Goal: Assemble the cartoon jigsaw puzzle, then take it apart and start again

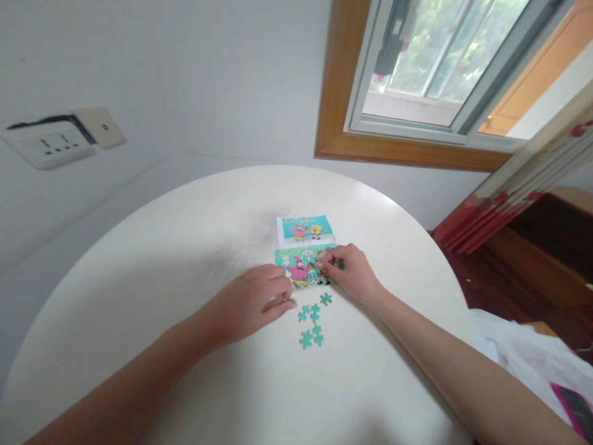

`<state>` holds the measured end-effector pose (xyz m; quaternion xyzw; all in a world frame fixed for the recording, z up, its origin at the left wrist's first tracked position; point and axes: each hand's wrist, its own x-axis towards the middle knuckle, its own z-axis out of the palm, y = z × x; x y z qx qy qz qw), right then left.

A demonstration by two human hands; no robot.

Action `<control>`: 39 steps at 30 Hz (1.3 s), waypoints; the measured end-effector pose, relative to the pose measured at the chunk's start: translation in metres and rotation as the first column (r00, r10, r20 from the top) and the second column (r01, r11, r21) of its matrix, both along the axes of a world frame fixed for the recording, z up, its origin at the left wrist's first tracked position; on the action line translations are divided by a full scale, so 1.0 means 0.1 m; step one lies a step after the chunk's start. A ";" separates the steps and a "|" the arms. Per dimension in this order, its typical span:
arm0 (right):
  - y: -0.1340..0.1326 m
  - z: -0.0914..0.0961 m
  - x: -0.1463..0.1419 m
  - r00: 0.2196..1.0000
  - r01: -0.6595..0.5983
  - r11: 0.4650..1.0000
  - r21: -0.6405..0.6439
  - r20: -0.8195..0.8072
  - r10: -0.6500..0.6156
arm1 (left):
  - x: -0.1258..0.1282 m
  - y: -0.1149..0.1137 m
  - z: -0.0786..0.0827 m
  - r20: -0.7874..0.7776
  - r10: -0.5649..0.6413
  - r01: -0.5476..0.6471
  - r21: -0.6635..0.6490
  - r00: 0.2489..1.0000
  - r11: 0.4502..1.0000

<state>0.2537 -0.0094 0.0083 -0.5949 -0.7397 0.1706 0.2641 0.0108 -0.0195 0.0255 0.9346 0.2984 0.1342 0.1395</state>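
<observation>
A partly assembled cartoon jigsaw puzzle (299, 272) lies on the white table, its picture showing a pink starfish figure on teal. Over its right side, my right hand (354, 272) is closed in a pinch on a small puzzle piece, mostly covered by the fingers. My left hand (257, 300) is at the puzzle's lower left corner. Its thumb and fingers close on a small greenish puzzle piece (291, 301), partly hidden. Several loose teal puzzle pieces (306, 339) lie below the puzzle, between my forearms. Just behind it rests a reference picture card (308, 228) with the same characters.
The round white table (185, 228) stands against a wall with a socket (58, 145) at left. A wood-framed window (417, 74) is at upper right, beside a red and white curtain (500, 210). White cloth (523, 364) and a pink-edged phone-like object (574, 405) lie at lower right.
</observation>
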 end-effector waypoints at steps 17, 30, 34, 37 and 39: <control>0.00 -0.03 0.01 0.997 0.009 0.999 0.035 0.072 -0.012 | -0.01 0.01 -0.03 -0.013 0.004 -0.005 -0.036 1.000 0.999; 0.02 0.10 0.29 0.977 -0.186 0.976 0.114 0.127 0.172 | -0.01 0.01 -0.04 -0.008 -0.004 0.003 -0.036 1.000 0.999; 0.02 0.08 0.30 0.964 -0.224 0.970 0.095 0.168 0.206 | -0.02 0.01 -0.03 -0.018 0.000 -0.001 -0.030 1.000 1.000; 0.02 0.07 0.30 0.963 -0.227 0.968 0.111 0.176 0.205 | -0.02 0.01 -0.04 -0.018 0.008 -0.008 -0.035 1.000 0.999; 0.02 0.07 0.30 0.958 -0.238 0.965 0.110 0.188 0.215 | -0.02 0.01 -0.04 -0.016 0.012 -0.012 -0.038 1.000 0.999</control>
